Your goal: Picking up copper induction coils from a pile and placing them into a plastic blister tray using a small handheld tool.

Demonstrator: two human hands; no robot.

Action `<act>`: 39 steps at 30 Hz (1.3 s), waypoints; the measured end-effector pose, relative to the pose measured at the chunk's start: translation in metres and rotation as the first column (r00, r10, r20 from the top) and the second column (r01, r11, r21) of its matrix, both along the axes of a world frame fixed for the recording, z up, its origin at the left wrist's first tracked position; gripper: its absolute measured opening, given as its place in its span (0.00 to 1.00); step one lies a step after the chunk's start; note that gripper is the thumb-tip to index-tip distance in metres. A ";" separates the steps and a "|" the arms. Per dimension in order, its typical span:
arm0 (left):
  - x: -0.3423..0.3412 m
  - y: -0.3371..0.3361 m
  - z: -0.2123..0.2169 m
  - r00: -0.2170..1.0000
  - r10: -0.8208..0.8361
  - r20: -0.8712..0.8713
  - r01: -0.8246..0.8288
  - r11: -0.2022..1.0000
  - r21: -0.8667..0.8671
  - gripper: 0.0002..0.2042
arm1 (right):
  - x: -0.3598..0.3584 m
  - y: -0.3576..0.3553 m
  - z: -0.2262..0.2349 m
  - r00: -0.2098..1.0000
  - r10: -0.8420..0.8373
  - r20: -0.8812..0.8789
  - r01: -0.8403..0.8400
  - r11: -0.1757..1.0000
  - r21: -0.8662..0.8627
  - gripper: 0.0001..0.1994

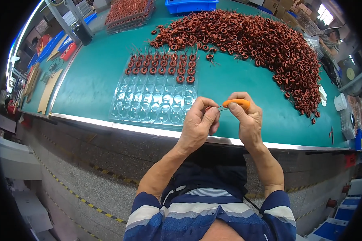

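Observation:
Over the front edge of the green bench, my left hand [197, 123] is closed on a small copper-coloured wire-wound ring coil [207, 109], mostly hidden by my fingers. My right hand [250, 120] grips a small tool with an orange handle [241, 103]; its working end is too small to make out. Thin wire leads [222, 108] show between the two hands. Left of them lies a clear plastic tray [149, 117] with round pockets. Its far rows hold upright coils [161, 70], leads pointing away, and the column nearest my hands is filled further toward me.
A large heap of loose coils [245, 40] curves across the back and right of the bench [225, 82]. Stacked filled trays [128, 14] and a blue bin [191, 6] stand at the back. Pliers [331, 135] lie far right. Another person [332, 42] is beyond the heap.

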State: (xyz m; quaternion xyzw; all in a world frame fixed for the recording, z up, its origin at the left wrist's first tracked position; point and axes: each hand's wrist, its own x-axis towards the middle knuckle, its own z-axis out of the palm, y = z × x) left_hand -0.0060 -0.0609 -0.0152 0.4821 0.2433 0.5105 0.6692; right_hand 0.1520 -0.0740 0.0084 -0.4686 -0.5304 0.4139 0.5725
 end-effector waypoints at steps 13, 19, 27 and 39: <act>-0.008 0.007 -0.018 0.980 0.053 -0.192 -0.024 0.988 0.153 0.12 | 0.006 0.005 -0.034 1.000 0.011 -0.023 -0.013 0.997 -0.082 0.18; -0.004 0.002 -0.014 0.975 0.042 -0.218 -0.013 0.991 0.134 0.12 | 0.000 -0.003 -0.036 0.973 -0.021 0.228 0.013 0.999 0.036 0.13; -0.007 -0.005 -0.015 0.969 0.053 -0.241 -0.021 0.991 0.132 0.11 | 0.008 -0.005 -0.031 0.980 0.033 -0.198 -0.078 0.972 -0.222 0.17; -0.010 -0.003 -0.027 0.921 -0.221 -0.320 0.238 0.971 0.015 0.15 | 0.017 -0.007 -0.042 0.916 0.011 -0.400 -0.147 0.939 -0.311 0.11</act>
